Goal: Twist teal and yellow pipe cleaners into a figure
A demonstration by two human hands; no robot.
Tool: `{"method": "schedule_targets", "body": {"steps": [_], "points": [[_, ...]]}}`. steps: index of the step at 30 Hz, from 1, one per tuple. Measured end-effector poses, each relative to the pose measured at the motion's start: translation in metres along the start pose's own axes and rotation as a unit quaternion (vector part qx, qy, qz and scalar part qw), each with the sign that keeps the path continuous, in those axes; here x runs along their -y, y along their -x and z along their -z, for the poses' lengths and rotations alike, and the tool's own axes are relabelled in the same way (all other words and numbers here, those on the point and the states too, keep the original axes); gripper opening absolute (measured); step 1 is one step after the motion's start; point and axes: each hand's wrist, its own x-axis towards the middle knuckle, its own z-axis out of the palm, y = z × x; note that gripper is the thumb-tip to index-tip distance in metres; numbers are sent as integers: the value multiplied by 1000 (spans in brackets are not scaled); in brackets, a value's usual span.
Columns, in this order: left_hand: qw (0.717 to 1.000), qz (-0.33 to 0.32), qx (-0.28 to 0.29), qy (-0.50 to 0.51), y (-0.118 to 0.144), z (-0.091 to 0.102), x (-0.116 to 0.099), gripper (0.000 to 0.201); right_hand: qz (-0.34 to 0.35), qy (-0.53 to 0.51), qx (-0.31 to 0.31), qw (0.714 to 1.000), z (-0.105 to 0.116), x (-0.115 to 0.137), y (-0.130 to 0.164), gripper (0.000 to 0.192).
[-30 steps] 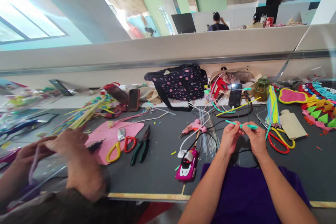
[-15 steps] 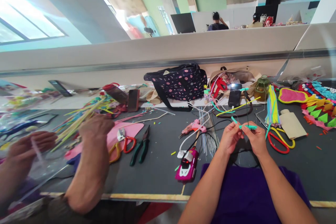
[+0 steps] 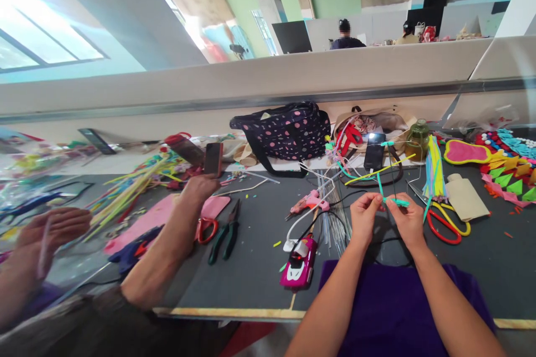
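Hands meet above the dark tabletop (image 3: 251,268): left hand (image 3: 363,213) and right hand (image 3: 405,217) both pinch a teal pipe cleaner (image 3: 387,198), one end rising up-left, the other pointing right. Behind, the open tan bag (image 3: 393,122) holds crumpled cloth.

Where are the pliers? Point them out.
The pliers lie on the dark table, left of centre in the head view, between the red-handled scissors and the pink toy car.

A dark table (image 3: 259,268) (gray-topped) carries pliers (image 3: 225,232), scissors (image 3: 444,225) and a spotted bag (image 3: 288,131).
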Motion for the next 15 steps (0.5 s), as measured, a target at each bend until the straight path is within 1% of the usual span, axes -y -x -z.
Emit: {"method": "schedule_targets", "body": {"steps": [4,8,11,15], "points": [[997,-42,4,-70,0,2,-1,22,15,23,1,1000,1,-3,0,13],[992,-76,26,-95,1,3,-3,20,18,35,7,999,1,-4,0,14],[994,-64,36,-78,1,3,-4,21,19,37,9,999,1,-4,0,14],[999,-13,34,-13,2,0,-1,24,-11,18,3,1000,0,-5,1,17]]}}
